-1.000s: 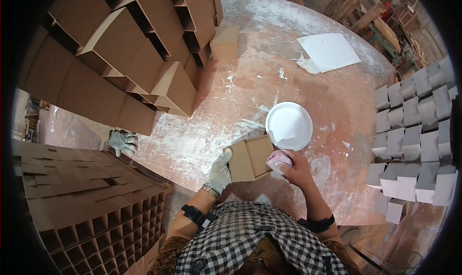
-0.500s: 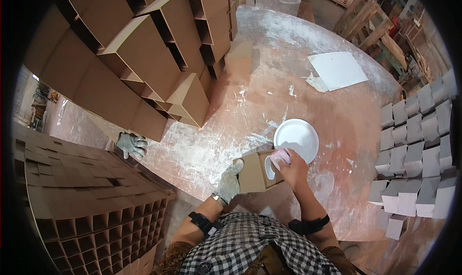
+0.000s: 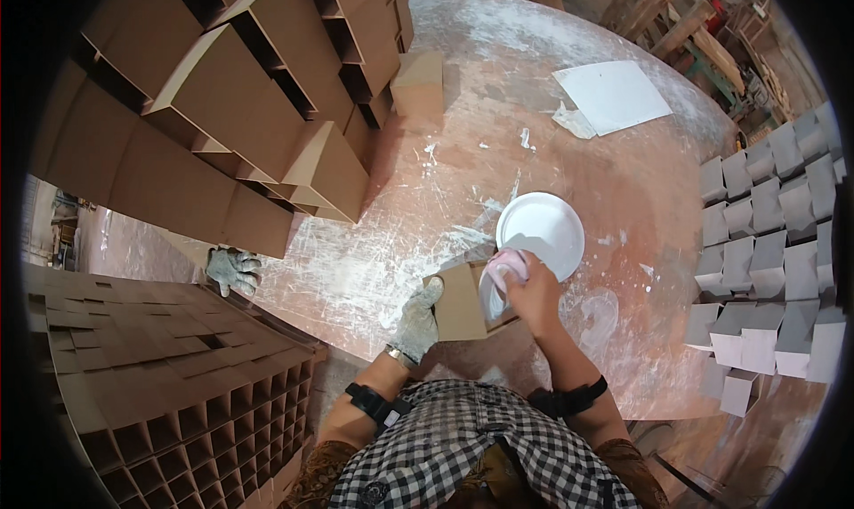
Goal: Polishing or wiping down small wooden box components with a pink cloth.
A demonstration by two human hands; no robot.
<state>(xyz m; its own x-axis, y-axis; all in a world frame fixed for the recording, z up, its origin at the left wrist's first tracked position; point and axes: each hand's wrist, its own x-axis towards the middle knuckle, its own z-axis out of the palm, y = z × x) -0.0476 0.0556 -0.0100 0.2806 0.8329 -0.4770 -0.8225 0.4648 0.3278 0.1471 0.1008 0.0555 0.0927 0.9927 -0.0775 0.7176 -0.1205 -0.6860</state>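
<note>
My left hand, in a pale grey work glove, grips a small brown cardboard box by its left side, thumb on top. My bare right hand is closed around a pinkish, wadded sponge or cloth, which I cannot tell apart for sure. The wad presses against the box's right-hand face, where a wet white coat shows. Just beyond my right hand lies a round white plate or shallow lid, its near part in shadow.
Large brown boxes are stacked at the far left. A stack of brown cardboard cells stands at the near left, a grey glove above it. White-coated boxes line the right. A white sheet lies on the paste-marked table.
My right hand has moved the pink wad along the box's right face, and the white coat there looks wider. My left hand keeps its hold. The whole view has shifted slightly.
</note>
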